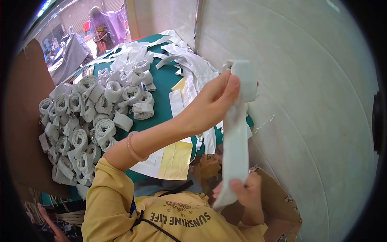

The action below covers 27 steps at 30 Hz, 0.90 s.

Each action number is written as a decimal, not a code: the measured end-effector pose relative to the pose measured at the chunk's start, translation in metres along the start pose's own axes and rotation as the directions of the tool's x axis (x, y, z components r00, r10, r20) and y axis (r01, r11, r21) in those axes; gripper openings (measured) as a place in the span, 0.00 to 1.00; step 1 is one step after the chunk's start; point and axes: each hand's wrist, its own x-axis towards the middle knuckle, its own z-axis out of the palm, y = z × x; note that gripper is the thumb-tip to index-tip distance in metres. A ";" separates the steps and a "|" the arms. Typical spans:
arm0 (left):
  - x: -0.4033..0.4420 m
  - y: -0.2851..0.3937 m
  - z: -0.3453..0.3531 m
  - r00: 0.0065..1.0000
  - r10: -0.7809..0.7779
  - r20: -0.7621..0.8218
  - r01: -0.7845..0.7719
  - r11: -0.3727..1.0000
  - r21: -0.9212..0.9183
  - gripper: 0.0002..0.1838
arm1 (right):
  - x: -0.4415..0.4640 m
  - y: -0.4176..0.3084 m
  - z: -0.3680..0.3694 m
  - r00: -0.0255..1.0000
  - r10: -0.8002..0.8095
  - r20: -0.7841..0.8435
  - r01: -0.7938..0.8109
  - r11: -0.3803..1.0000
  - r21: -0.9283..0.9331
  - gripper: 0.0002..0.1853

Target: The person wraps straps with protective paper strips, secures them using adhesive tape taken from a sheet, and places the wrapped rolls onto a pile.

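A long white fabric strip (236, 149) hangs stretched between my two hands, to the right of the table. My left hand (219, 94), raised at the upper end, grips a wound part of the strip (244, 76). Lower down, close to my body, my right hand (246, 191) pinches the strip near its lower end and is slightly blurred. Many rolled white strips (105, 128) are heaped on the left of the green table (162, 86). Loose white strips (187, 60) lie along the table's far and right sides.
A white and yellow sheet (175, 161) lies at the table's near edge. An open cardboard box (278, 193) stands below right, beside a pale wall (302, 101). Brown cardboard (34, 117) rises at left. Another person's arm (52, 224) shows at the lower left.
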 end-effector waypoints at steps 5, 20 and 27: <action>-0.006 -0.009 -0.004 0.998 0.016 0.055 -0.015 1.000 -0.022 0.31 | 0.002 -0.031 -0.017 0.990 -0.100 -0.099 0.121 0.964 0.237 0.25; -0.063 -0.008 0.022 0.939 -0.164 0.301 0.005 0.884 0.467 0.29 | 0.084 -0.046 -0.051 0.737 -0.653 -0.178 0.633 0.758 -0.157 0.33; -0.038 0.030 0.021 0.810 -0.277 0.517 0.521 0.746 -0.415 0.22 | 0.047 0.119 -0.104 0.855 -0.438 -0.276 0.168 0.739 -0.653 0.29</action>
